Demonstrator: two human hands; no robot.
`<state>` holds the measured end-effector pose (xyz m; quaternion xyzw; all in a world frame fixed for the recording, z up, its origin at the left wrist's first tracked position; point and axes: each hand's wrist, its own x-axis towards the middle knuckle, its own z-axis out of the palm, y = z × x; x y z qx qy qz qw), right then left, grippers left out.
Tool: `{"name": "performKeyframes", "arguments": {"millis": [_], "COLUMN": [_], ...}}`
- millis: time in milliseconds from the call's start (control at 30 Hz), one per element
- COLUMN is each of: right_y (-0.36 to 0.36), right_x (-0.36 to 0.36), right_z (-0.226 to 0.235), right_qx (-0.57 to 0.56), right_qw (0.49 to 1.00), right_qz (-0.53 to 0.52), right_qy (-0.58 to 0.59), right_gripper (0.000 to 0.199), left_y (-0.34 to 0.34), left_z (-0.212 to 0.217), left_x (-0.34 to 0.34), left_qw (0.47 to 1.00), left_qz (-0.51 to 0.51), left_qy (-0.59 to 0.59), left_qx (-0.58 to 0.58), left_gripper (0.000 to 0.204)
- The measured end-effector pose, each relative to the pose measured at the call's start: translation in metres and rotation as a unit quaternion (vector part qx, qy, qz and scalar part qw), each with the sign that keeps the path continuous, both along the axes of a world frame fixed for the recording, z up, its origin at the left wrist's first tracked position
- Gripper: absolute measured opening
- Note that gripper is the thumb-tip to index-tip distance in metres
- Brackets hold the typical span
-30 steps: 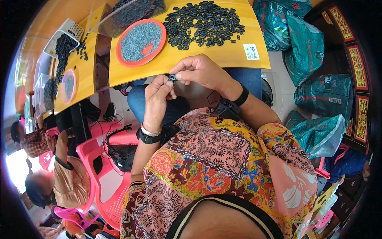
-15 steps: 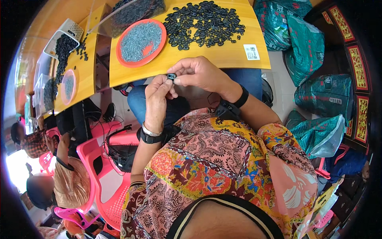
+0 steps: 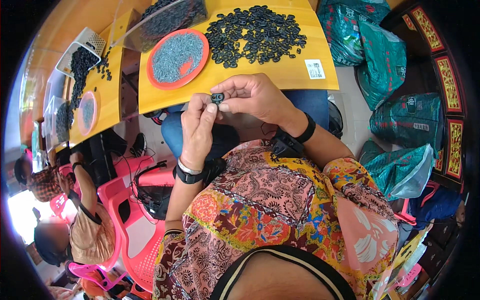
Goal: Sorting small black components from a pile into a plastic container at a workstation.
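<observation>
A small black oval plastic piece with openings in it [image 3: 217, 98] is pinched between my two hands, just off the table's near edge and above my lap. My left hand [image 3: 198, 122] grips it from below with thumb and fingers. From the right, the thumb and fingertips of my right hand [image 3: 255, 98] close on its other side. Beyond them lies a red plate [image 3: 151, 69] heaped with small grey metal pins or springs [image 3: 176, 55]. Many similar black pieces [image 3: 255, 37] are spread loosely to the right of that plate.
A clear bin [image 3: 172, 22] of black parts stands at the back left of the yellow table [image 3: 295, 75]. A white label [image 3: 315, 69] lies near its right corner. Green sacks [image 3: 382, 65] line the right side. Pink chairs [image 3: 142, 255] and other people [image 3: 90, 230] are on the left.
The black piece has turned so that its broad face with openings shows more. My left thumb now lies along its lower edge. At the left, a person's arm has shifted.
</observation>
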<state>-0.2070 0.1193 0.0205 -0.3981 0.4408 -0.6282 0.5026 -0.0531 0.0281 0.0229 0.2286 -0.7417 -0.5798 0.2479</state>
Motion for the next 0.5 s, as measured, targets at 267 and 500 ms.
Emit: {"name": "performKeyframes", "arguments": {"millis": [267, 500], "right_y": [0.005, 0.008], "right_x": [0.004, 0.008], "right_z": [0.012, 0.016], "right_qx": [0.009, -0.055], "right_qw": [0.999, 0.995], "right_qz": [0.037, -0.001], "right_qy": [-0.022, 0.083], "right_gripper": [0.031, 0.026], "left_y": [0.001, 0.002], "left_z": [-0.001, -0.016], "left_x": [-0.002, -0.006], "left_qw": [0.958, 0.922], "left_qz": [0.045, 0.101], "left_qy": [0.063, 0.101], "left_qx": [-0.278, -0.360], "left_gripper": [0.019, 0.033]}}
